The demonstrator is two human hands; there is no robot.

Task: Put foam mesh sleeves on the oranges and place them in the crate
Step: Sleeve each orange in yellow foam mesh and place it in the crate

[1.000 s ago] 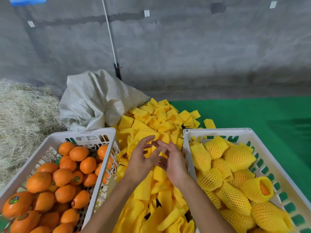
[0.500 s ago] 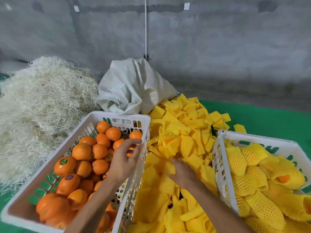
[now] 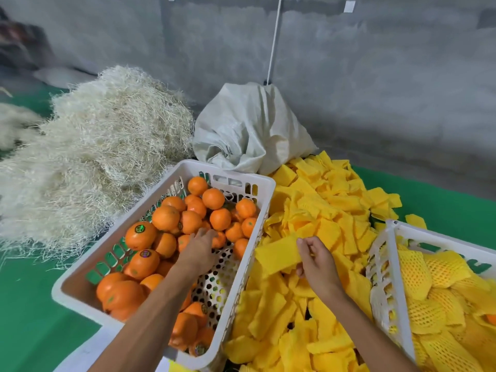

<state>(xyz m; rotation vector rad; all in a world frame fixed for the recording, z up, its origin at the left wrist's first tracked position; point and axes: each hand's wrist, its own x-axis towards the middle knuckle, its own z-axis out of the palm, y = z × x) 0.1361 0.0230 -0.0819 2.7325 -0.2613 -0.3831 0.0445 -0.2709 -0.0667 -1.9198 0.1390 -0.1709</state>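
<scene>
A grey wall (image 3: 375,76) is filling the top of the frame, and a green floor (image 3: 32,312) is showing at the lower left and right. A heap of pale straw (image 3: 94,157) is lying at the left, touching the far end of a white crate (image 3: 80,277) that is sitting at lower centre-left with bare oranges (image 3: 166,218) piled in it. A pile of flat yellow sleeves (image 3: 322,210) is spreading through the centre, between that crate and a second crate (image 3: 391,264) at the lower right edge. The second crate is holding sleeved oranges (image 3: 440,269). A crumpled white sack (image 3: 249,130) is slumping against the wall above the pile, with a thin white pole (image 3: 274,44) rising behind it.

The left hand (image 3: 197,251) is reaching down into the first crate, its fingers lying over the oranges in the middle; whether they are gripping one cannot be told. The right hand (image 3: 315,260) is hovering over the pile at centre, thumb and fingers pinching one flat sleeve (image 3: 276,255) that is sticking out to the left, lifted just above the heap.
</scene>
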